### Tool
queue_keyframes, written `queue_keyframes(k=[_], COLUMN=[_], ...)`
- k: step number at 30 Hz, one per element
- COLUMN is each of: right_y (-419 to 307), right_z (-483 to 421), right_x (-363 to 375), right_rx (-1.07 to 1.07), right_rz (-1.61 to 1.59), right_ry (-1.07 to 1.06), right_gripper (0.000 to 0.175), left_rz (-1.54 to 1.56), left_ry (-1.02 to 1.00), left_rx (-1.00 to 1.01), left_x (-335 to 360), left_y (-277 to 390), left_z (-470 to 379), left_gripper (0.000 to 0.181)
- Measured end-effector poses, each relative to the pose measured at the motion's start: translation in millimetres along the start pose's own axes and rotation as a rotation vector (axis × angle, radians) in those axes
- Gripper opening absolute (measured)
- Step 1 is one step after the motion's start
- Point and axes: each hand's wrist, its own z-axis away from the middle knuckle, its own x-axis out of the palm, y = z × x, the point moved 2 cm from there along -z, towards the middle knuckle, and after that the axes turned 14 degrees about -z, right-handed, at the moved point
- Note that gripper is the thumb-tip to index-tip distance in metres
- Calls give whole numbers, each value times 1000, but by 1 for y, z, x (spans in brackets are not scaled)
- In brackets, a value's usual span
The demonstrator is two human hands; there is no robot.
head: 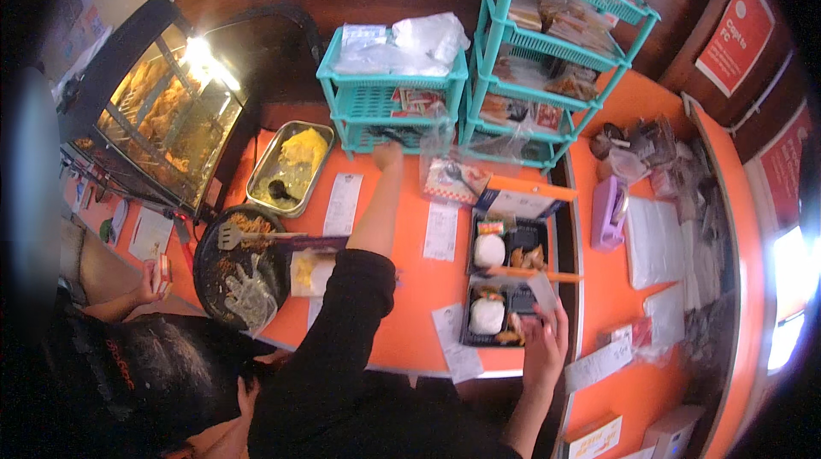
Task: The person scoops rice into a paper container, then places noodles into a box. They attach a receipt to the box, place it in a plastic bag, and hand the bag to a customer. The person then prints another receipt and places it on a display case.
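My left hand [387,155] reaches into the lowest tier of the small turquoise plastic rack [365,105]. Dark items [392,132] lie at its fingertips, which are too small and dim to make out. My right hand [544,338] is over the right edge of the nearer black meal tray, pinching a small pale packet [542,292]. That nearer tray [471,334] holds a mound of white rice [487,317] and browned pieces of food. Behind it is a second black tray [478,268] with rice [490,250], fried pieces [528,258] and a small sachet [491,228].
At left stand a lit food warmer [173,109], a steel pan of yellow food [293,210] and a round black pan [208,279] with a spatula [229,236]. An orange-and-blue carton [527,197] stands behind the trays. Another person [147,363] is close at left, holding a small carton [165,276].
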Motion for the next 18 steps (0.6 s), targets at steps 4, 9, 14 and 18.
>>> queue_keyframes(k=[4,9,14,18], right_y=[-21,-46,-53,-53], right_z=[0,-7,-21,-40], right_x=[-34,-47,-39,-16], right_rx=[-82,-140,-132,-250], right_rz=[108,177,203,361], right_ry=[283,335,293,-7], right_gripper=[60,54,50,36], left_rz=[-151,-37,744,370], left_ry=[-93,-331,-334,383], left_rx=[-89,-93,-527,-192], left_x=[41,67,42,-62], left_y=[-21,15,16,19], left_z=[-42,-42,-16,53], left_gripper=[50,44,19,13])
